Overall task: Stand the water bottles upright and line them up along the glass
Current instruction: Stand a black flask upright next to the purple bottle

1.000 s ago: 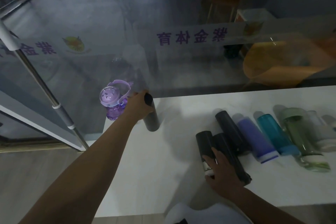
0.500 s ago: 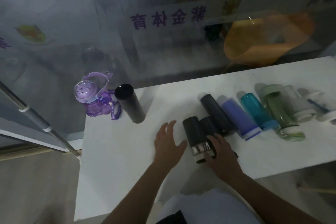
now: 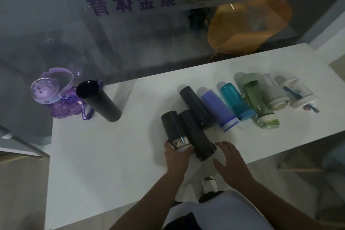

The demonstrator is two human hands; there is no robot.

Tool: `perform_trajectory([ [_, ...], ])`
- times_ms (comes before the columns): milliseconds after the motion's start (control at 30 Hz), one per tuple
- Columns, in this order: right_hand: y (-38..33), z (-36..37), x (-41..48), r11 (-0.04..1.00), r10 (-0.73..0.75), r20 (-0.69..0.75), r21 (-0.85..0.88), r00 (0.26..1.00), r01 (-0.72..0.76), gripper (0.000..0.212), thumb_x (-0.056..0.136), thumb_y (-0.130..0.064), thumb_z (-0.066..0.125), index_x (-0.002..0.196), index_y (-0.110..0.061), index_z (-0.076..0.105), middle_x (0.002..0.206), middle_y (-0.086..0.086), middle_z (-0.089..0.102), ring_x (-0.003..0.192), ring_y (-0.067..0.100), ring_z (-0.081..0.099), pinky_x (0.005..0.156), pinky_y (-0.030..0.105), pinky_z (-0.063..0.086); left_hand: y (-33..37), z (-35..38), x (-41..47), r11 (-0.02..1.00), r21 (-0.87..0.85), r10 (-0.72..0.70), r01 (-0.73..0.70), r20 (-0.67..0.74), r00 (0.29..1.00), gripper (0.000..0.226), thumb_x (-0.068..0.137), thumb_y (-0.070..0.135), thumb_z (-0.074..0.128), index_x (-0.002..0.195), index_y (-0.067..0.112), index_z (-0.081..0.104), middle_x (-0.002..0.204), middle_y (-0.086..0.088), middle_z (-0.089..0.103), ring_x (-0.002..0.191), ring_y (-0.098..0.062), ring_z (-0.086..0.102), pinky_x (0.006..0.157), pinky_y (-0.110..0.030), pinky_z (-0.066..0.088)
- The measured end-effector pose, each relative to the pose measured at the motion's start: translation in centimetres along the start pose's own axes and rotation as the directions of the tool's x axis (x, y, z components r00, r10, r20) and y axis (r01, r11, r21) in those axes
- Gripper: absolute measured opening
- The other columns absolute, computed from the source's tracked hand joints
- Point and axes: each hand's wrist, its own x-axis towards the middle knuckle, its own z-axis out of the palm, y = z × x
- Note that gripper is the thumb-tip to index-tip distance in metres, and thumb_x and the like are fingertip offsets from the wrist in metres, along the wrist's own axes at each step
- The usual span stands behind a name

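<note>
A purple kids' bottle (image 3: 54, 99) and a black flask (image 3: 99, 101) stand upright at the table's far left by the glass (image 3: 130, 46). Several bottles lie on their sides in a row: a short black flask with a silver band (image 3: 173, 129), two longer black flasks (image 3: 197, 136) (image 3: 196, 106), a purple bottle (image 3: 217, 109), a blue one (image 3: 236, 101), a green one (image 3: 258, 101) and two clear ones (image 3: 276, 92) (image 3: 298, 95). My left hand (image 3: 176, 155) grips the banded end of the short black flask. My right hand (image 3: 230, 160) hovers open beside the base of the neighbouring black flask.
The white table (image 3: 115, 155) runs along the glass, with its near edge by my body. Behind the glass sits an orange chair (image 3: 248, 22) and purple lettering (image 3: 130, 3). A metal door bar (image 3: 11, 136) crosses at the left.
My left hand moved from the upright black flask at the left over to the short banded flask and took hold of it. My right hand let go of it and shifted right.
</note>
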Motion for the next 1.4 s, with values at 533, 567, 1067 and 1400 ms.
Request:
perform_trajectory([
  [533,1.3,-1.8,2.8,0.949,-0.299,0.127,0.144,0.946,0.28,0.055,0.082,-0.033,0.06,0.132,-0.015,0.046,0.129,0.006,0.051,0.117,0.021,0.05,0.1,0.033,0.04,2.8,-8.4,-5.6,0.989,0.086,0.14,-0.119,-0.308,0.941,0.076,0.065,0.0,0.082,0.125,0.025,0.042,0.11,-0.007,0.056,0.087,-0.021,0.062,0.063,-0.03,0.054],
  [567,1.3,-1.8,3.0,0.945,-0.312,0.13,0.147,0.941,0.293,0.055,0.081,-0.032,0.062,0.132,-0.014,0.047,0.129,0.007,0.051,0.117,0.022,0.05,0.099,0.034,0.04,3.3,-9.1,-5.9,0.984,0.12,0.165,-0.133,-0.317,0.934,0.077,0.064,0.003,0.083,0.125,0.028,0.043,0.114,-0.008,0.056,0.092,-0.023,0.062,0.067,-0.035,0.057],
  [1067,0.0,-2.0,5.2,0.926,-0.373,0.14,0.115,0.917,0.359,0.053,0.083,-0.019,0.066,0.131,-0.011,0.047,0.128,0.011,0.047,0.113,0.018,0.044,0.094,0.028,0.034,11.0,-14.2,-6.7,0.498,0.867,0.286,0.007,-0.171,0.943,0.071,0.071,0.027,0.071,0.135,0.037,0.042,0.125,-0.001,0.051,0.115,-0.027,0.046,0.089,-0.043,0.05],
  [1400,-0.6,-2.0,4.5,0.923,-0.382,0.11,0.098,0.918,0.373,0.057,0.084,-0.022,0.065,0.136,-0.013,0.042,0.134,0.008,0.046,0.119,0.02,0.045,0.099,0.034,0.041,10.9,-14.3,-6.7,0.374,0.927,0.346,-0.032,-0.108,0.932,0.081,0.077,0.038,0.071,0.146,0.038,0.028,0.153,-0.003,0.032,0.138,-0.031,0.028,0.111,-0.046,0.033],
])
